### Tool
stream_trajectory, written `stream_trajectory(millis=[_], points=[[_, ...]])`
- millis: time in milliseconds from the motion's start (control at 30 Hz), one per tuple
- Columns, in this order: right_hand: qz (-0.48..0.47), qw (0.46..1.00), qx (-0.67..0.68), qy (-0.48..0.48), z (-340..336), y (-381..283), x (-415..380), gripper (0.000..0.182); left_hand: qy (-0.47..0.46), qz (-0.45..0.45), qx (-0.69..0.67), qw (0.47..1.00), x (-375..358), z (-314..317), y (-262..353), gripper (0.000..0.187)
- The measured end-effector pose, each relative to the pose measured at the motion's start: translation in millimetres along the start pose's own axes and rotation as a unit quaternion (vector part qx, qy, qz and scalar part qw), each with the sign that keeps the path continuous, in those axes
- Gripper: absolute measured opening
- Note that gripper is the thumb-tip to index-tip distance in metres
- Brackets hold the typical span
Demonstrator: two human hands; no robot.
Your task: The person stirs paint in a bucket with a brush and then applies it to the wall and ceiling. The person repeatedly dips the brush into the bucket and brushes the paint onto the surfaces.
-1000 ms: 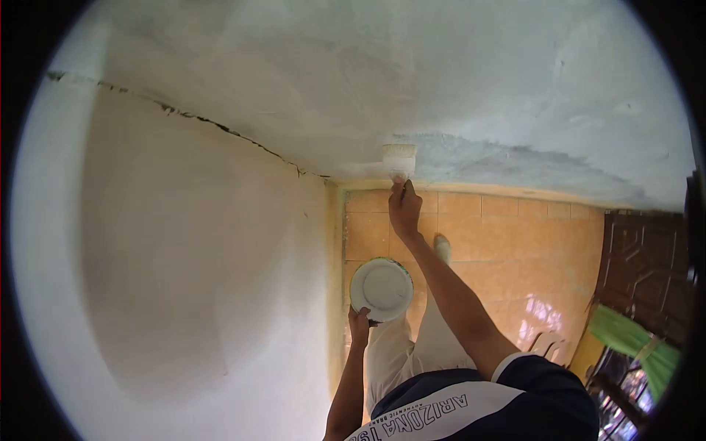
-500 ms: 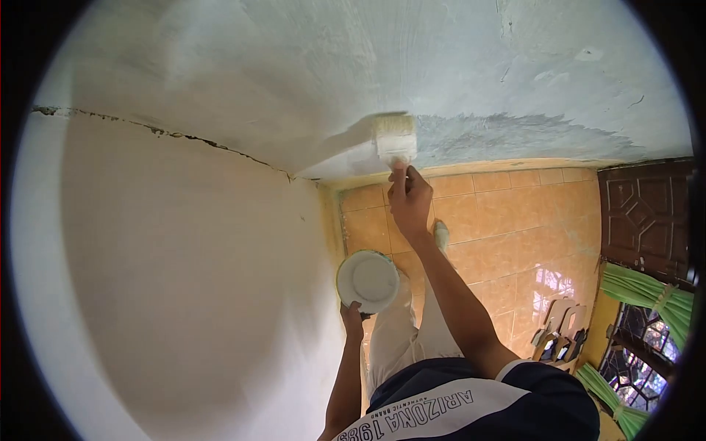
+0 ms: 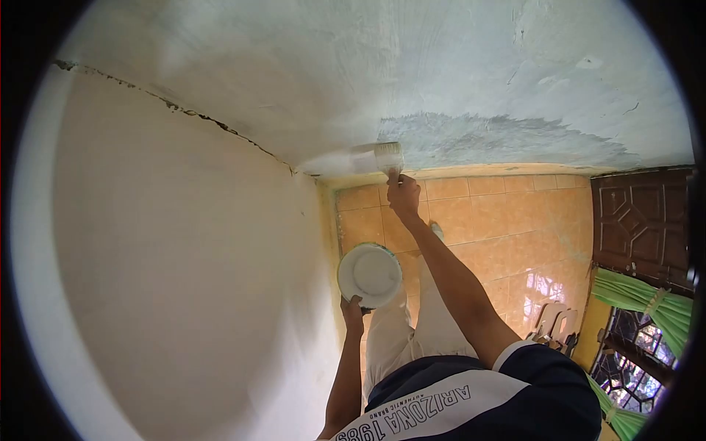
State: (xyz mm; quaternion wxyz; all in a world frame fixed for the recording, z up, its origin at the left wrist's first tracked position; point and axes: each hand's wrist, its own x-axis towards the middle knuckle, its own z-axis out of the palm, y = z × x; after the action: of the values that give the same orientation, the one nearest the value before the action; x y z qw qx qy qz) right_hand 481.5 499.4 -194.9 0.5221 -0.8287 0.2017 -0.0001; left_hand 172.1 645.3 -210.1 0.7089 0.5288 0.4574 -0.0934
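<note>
My right hand (image 3: 404, 197) is closed round the handle of a wide paintbrush (image 3: 389, 156), its bristles against the lower part of the grey-blue wall (image 3: 456, 66). A darker wet-looking patch (image 3: 493, 136) spreads along the wall to the right of the brush. Lower down, my left hand (image 3: 354, 314) grips the near rim of a white paint bucket (image 3: 370, 275), thumb over the edge and fingers hidden beneath. The bucket's pale inside faces up toward me, in front of my legs.
A whitish wall (image 3: 184, 257) stands close on my left, with a dark crack (image 3: 213, 121) along the corner. Orange floor tiles (image 3: 478, 213) lie below. To the right are a brown carved door (image 3: 640, 220), green curtains (image 3: 625, 290) by a window, and wooden chairs (image 3: 551, 323).
The brush in my right hand has moved down the wall toward its base, and the darker patch now reaches further left above it. My left hand still holds the bucket.
</note>
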Motion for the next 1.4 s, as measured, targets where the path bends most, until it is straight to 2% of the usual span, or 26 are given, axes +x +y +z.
stream_trajectory(millis=[33,167,233,300,367,433,567,667,733,767,833,1033,1167,1233,1267,1333,1400], points=[[0.032,0.998,0.042,-0.023,-10,-18,-4,0.052,-0.003,-0.002,0.009,1.000,-1,-1,2,0.047],[0.044,0.995,0.089,-0.030,-49,-91,-24,0.051,-0.013,-0.013,0.018,1.000,-6,-6,6,0.048],[-0.047,0.993,0.108,0.018,-59,-104,-34,0.048,-0.019,-0.006,0.008,1.000,-6,-10,5,0.046],[-0.069,0.990,0.119,0.043,-64,-117,-35,0.045,-0.023,0.000,0.000,1.000,-4,-12,5,0.045],[-0.088,0.985,0.131,0.067,-62,-116,-33,0.043,-0.016,-0.009,0.023,1.000,-3,-14,8,0.041],[-0.145,0.986,0.038,0.074,-47,-93,-16,0.043,-0.018,-0.011,0.024,0.999,0,-15,5,0.038],[-0.149,0.986,-0.005,0.076,-12,-38,-5,0.047,-0.019,-0.002,0.028,0.999,-3,-11,16,0.039],[-0.138,0.986,-0.049,0.085,-6,-28,-7,0.050,-0.026,0.015,0.043,0.999,-5,-11,20,0.035],[0.011,0.999,0.043,0.001,-28,-72,-22,0.050,-0.033,0.010,0.041,0.999,-5,-14,24,0.035],[0.011,0.999,0.043,0.001,-36,-87,-27,0.050,-0.037,0.003,0.038,0.999,-5,-15,24,0.035],[-0.048,0.996,0.072,0.024,-51,-113,-35,0.046,-0.032,0.001,0.040,0.999,-7,-17,23,0.035],[-0.092,0.990,0.102,0.037,-79,-157,-37,0.040,-0.018,0.009,0.048,0.999,-7,-17,21,0.035],[-0.145,0.986,0.066,0.054,-48,-100,-16,0.044,-0.024,0.022,0.046,0.998,-5,-14,20,0.036],[-0.016,0.999,0.050,-0.010,-39,-79,-18,0.048,-0.020,0.025,0.044,0.999,-7,-12,25,0.036],[-0.016,0.999,0.050,-0.009,-35,-71,-19,0.048,-0.017,0.026,0.043,0.999,-8,-11,27,0.036],[0.112,0.990,0.070,-0.050,-35,-68,-21,0.053,-0.023,0.028,0.044,0.998,-8,-12,28,0.036],[0.083,0.993,0.073,-0.038,-42,-77,-23,0.052,-0.029,0.031,0.047,0.998,-8,-13,29,0.036]])
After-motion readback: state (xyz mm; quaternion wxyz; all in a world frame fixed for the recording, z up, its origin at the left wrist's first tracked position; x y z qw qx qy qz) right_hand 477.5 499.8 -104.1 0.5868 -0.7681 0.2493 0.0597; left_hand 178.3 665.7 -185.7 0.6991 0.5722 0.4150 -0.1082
